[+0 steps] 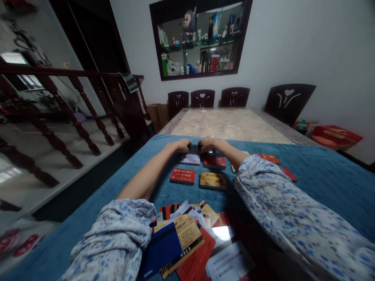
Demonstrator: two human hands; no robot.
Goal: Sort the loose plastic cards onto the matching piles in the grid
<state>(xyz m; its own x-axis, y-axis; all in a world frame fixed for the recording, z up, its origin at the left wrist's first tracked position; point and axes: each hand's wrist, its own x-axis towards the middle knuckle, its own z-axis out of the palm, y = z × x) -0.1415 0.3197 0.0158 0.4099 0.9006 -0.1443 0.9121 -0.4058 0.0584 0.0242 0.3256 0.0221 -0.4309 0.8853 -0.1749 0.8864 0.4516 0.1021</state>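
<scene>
Both arms reach forward over the blue cloth (140, 171). My left hand (184, 145) and my right hand (206, 144) close on the two ends of a small dark stack of cards (194, 147), whose exact face I cannot make out. Just nearer lie a whitish card stack (190, 159) and a red card stack (214, 162). In front of those sit another red stack (183, 176) and a gold stack (213, 180). A loose, overlapping heap of blue, gold, red and silver cards (187, 234) is spread between my forearms.
More red cards (268, 158) lie to the right, partly hidden by my right sleeve. Beyond the cloth is the bare stone-patterned tabletop (216, 121), with dark chairs (202, 98) behind it. A wooden railing (73, 84) runs along the left.
</scene>
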